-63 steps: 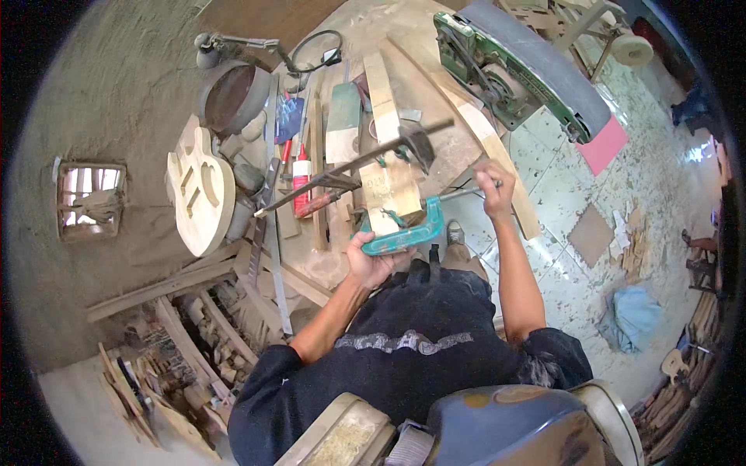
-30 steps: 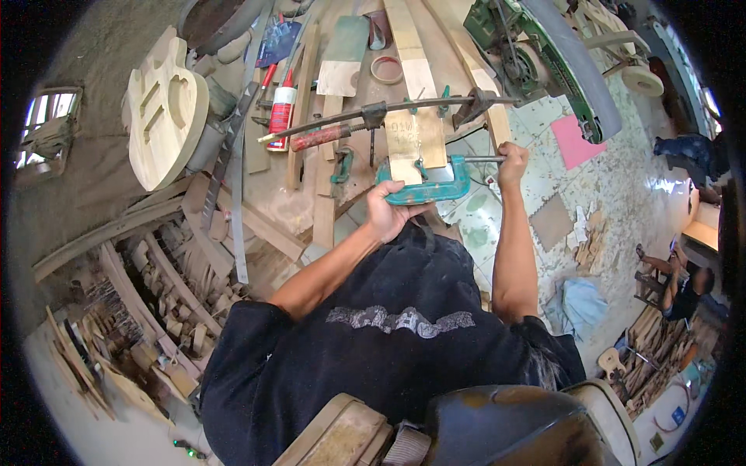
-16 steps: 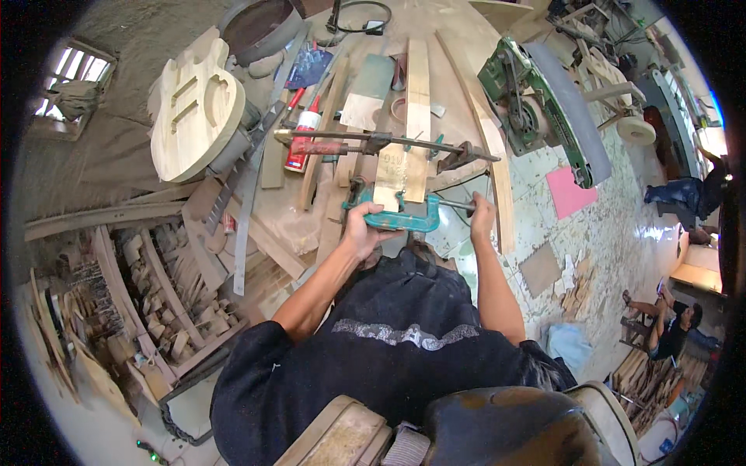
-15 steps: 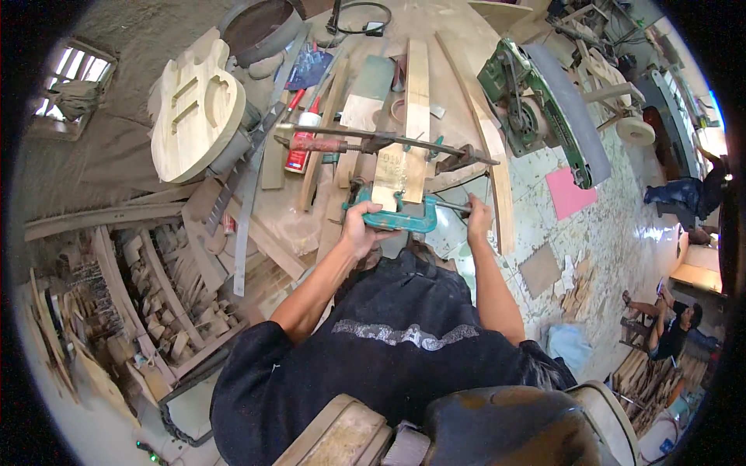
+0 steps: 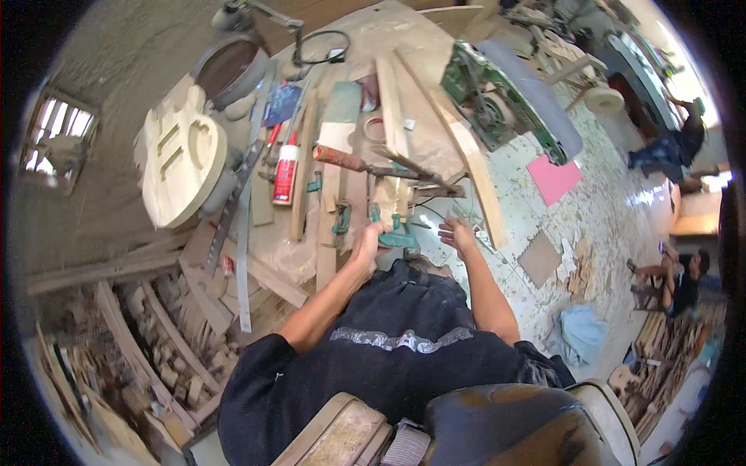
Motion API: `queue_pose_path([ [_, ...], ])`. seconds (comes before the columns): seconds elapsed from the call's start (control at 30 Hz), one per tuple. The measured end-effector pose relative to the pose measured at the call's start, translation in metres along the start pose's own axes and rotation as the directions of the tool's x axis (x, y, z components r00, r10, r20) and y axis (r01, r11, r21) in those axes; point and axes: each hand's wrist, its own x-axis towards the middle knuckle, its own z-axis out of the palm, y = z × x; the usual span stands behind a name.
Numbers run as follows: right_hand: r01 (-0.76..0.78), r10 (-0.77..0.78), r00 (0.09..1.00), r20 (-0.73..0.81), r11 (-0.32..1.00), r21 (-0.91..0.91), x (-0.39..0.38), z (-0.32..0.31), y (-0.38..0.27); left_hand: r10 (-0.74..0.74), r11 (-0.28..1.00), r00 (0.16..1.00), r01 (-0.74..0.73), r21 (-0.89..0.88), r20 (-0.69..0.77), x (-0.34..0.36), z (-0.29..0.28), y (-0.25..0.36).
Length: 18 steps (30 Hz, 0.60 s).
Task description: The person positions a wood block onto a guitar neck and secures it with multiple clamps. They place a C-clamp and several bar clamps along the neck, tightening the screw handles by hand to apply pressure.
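Note:
My left hand grips the near end of a teal metal clamp that is fixed on a pale wooden block at the workbench's front edge. A rusty bar clamp crosses the same block higher up. To the right of the teal clamp, my right hand hovers with its fingers spread and nothing in it. My dark shirt hides the bench edge below both hands.
An unfinished guitar body lies at the left of the bench. A red-and-white glue bottle, wooden slats and a long plank surround the work. A green machine stands right. People sit at far right.
My right hand has come off the clamp's screw handle and now hangs open beside it. My left hand keeps its grip on the teal clamp. The view has swung a little.

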Motion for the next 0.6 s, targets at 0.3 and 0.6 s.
queue_pose_path([
  [0.3, 0.048, -0.029, 0.987, -0.155, 0.991, 0.123, -0.066, -0.034, 0.033, 0.159, 0.950, 0.986, -0.138, 0.280, -0.053, 0.045, -0.017, -0.033],
  [0.6, 0.537, -0.587, 0.791, -0.174, 0.802, -0.262, -0.129, 0.018, -0.053, 0.115, 0.971, 0.989, -0.131, 0.201, 0.093, 0.042, -0.020, -0.029],
])
